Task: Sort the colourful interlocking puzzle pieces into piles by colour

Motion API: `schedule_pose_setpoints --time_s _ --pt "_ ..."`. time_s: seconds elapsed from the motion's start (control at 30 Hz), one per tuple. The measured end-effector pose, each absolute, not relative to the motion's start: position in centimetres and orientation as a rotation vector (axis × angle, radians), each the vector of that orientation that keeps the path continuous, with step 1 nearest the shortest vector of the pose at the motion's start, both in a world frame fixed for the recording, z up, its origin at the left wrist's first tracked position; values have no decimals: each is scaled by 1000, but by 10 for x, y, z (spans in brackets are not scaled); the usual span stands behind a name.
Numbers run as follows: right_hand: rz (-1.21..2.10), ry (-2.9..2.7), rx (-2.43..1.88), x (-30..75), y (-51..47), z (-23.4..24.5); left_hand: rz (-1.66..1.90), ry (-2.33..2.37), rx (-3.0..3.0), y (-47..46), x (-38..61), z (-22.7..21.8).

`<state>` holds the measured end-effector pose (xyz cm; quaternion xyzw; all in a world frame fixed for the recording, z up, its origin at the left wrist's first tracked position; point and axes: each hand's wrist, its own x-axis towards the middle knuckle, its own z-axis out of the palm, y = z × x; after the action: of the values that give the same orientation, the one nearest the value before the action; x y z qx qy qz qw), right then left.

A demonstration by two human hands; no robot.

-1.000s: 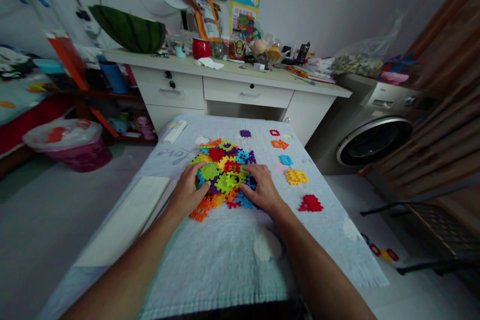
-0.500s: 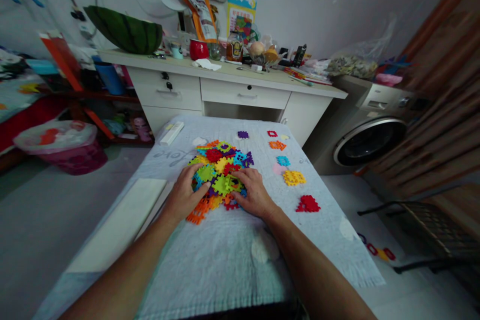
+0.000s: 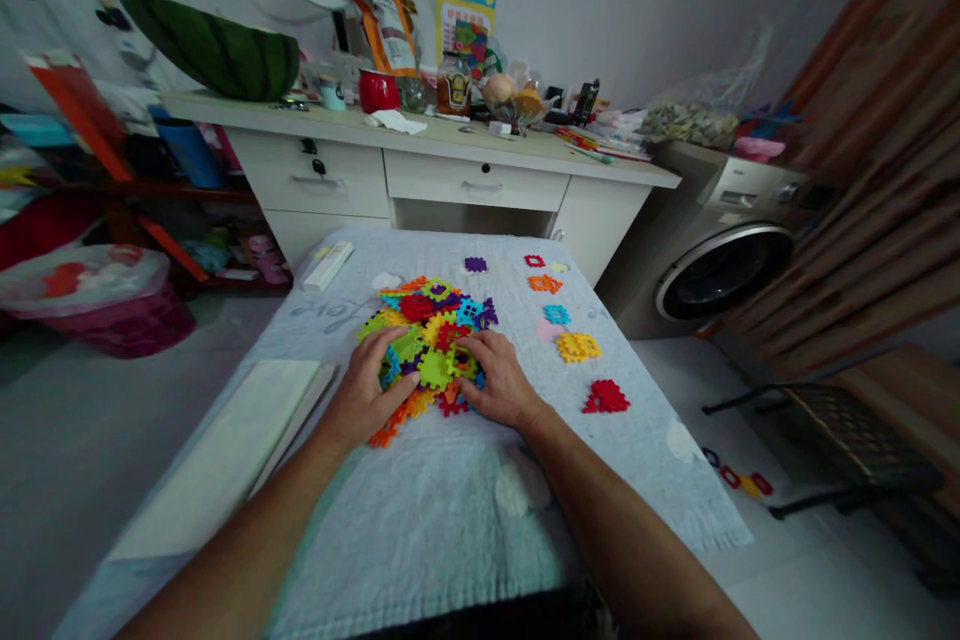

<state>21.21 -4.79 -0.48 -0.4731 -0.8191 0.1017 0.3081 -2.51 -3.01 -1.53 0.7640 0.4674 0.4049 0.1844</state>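
pile (image 3: 431,325): toothed plastic pieces, jumbled and overlapping, on the cloth-covered desk (image 3: 675,500); clock directions are read from its middle, twelve pointing away from the wearer.
left hand (image 3: 365,385): at eight to nine o'clock, touching the pile, grip parted, thumb and fingers spread, nothing visibly pinched; pushing inward could make the heap slump, since many pieces lie tilted on one another.
right hand (image 3: 499,382): at three to four o'clock, fingers over the pile's edge, thumb apart below them; whether the grip is clamped on a piece i cannot tell, as the fingers cover it. a blind pinch might take two at once.
light-green piece (image 3: 436,370): on top, between the thumbs; lifting it could drag neighbours along if the teeth have snagged.
orange pieces (image 3: 385,437): at seven o'clock, at the near edge of the heap; a sweep of the left wrist might scatter them.
purple square (image 3: 475,264): at one o'clock, apart from the heap; a slide that way could mix it back in.
blue piece (image 3: 556,314), yellow pieces (image 3: 577,348), red pieces (image 3: 606,397): from two to four o'clock, in separate clusters; the right forearm swinging outward could knock the red ones.
cloth (image 3: 420,520): loose fabric underneath; a tug might shift everything.
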Motion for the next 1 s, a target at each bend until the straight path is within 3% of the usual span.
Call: schedule_pose_setpoints --time_s 0.23,0.53,1.0 --pt "226 -2147 -1329 229 -45 8 1138 1322 2186 -27 -26 -17" --pt "289 -2035 -2189 372 -103 33 1132 1342 2190 -27 -25 -16" --pt "318 -2181 -2151 375 -121 28 1153 1369 2197 -27 -23 -16"
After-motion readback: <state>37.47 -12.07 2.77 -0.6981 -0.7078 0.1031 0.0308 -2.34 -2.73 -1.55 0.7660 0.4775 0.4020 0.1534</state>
